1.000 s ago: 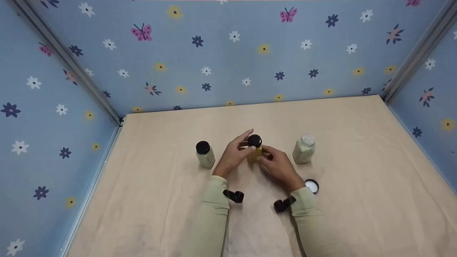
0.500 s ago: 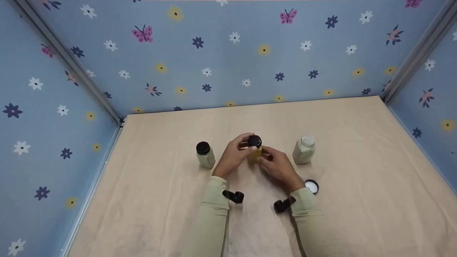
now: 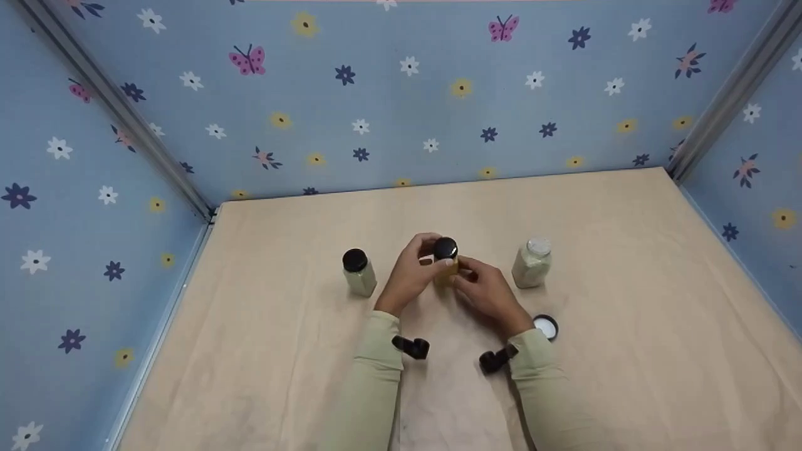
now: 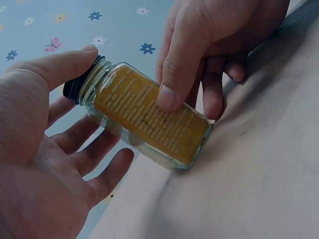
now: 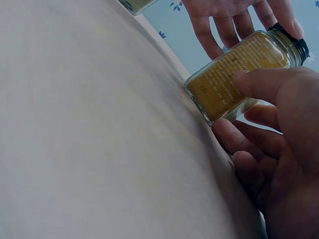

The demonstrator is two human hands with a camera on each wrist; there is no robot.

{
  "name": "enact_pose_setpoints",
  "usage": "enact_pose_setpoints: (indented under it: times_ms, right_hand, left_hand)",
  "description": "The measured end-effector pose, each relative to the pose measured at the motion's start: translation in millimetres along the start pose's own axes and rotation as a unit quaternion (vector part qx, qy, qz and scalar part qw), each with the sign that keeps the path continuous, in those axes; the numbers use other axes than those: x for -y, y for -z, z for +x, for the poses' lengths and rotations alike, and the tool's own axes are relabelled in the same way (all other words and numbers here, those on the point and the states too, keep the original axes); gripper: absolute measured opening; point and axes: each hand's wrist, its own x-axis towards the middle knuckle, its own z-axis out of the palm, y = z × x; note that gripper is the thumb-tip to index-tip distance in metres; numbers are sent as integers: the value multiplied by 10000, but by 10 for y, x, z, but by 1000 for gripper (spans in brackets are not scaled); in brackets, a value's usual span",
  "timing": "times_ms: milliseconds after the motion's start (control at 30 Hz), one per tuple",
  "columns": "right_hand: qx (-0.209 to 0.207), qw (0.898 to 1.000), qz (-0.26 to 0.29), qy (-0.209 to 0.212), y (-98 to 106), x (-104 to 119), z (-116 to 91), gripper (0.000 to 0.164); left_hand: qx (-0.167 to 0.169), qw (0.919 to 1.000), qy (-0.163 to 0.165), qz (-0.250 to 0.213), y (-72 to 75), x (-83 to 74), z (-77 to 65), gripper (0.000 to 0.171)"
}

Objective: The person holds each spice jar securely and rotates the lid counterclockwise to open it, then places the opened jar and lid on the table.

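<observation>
A glass jar (image 4: 144,117) of yellow-brown powder, with printed text on its side, stands upright between both hands at mid-table. My left hand (image 3: 407,275) pinches its black lid (image 3: 445,247), thumb on the near side and index finger round the far side. Lower down, the jar's body is gripped by my right hand (image 3: 492,293), whose thumb presses the printed face in both wrist views. The other fingers of the left hand spread beside the glass. Screw threads show just under the lid in the left wrist view.
Left of the hands stands a jar of pale green contents (image 3: 360,279) with a black lid. A second pale green jar (image 3: 532,268), whitish on top, stands to the right. By the right wrist a loose black lid (image 3: 546,328) lies white inside up. Flowered walls (image 3: 401,94) enclose the table.
My left index finger, raised beyond the lid a second ago, has come down round it. The right hand and the jar have stayed in place.
</observation>
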Motion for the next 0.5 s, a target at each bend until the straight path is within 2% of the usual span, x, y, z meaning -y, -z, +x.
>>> enact_pose_setpoints:
  times_ms: [133,267,400,500]
  right_hand:
    - [-35,10000,-7,52,-3,-6,9,43]
    - [-60,9999,44,81,-7,-18,11,42]
    - [-79,9999,41,74,-11,-32,6,41]
    - [-82,9999,45,77,-11,-37,2,42]
  left_hand:
    - [295,9992,-155,-214,42,9,5,61]
    - [586,9972,-370,-291,81,14,25,58]
    - [664,9965,-409,-314,76,25,44,55]
    - [549,9976,-330,-278,55,41,49,52]
